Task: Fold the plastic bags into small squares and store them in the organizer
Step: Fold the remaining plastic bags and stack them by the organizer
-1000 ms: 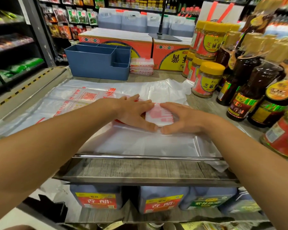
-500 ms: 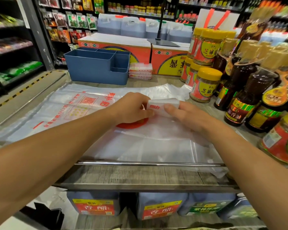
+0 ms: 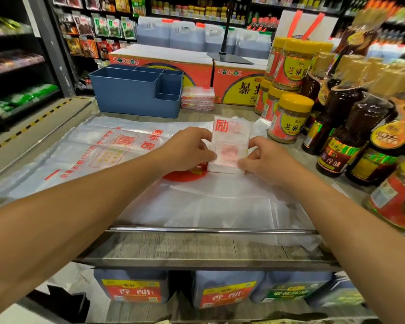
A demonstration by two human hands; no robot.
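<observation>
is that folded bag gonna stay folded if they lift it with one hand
Probably not: the folded bag looks like thin, glossy plastic, so likely light, slippery and springy. Both the left hand and right hand pinch it, suggesting it unfolds easily.

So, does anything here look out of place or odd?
Slightly: the finished stack of folded bags lies beside the blue organizer, not inside it. Both hands, left hand and right hand, grip the folded bag.

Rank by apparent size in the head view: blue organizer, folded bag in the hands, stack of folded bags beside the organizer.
1. blue organizer
2. folded bag
3. stack of folded bags
The folded bag is nearer the camera, so ranks 2 and 3 are unsure.
</observation>
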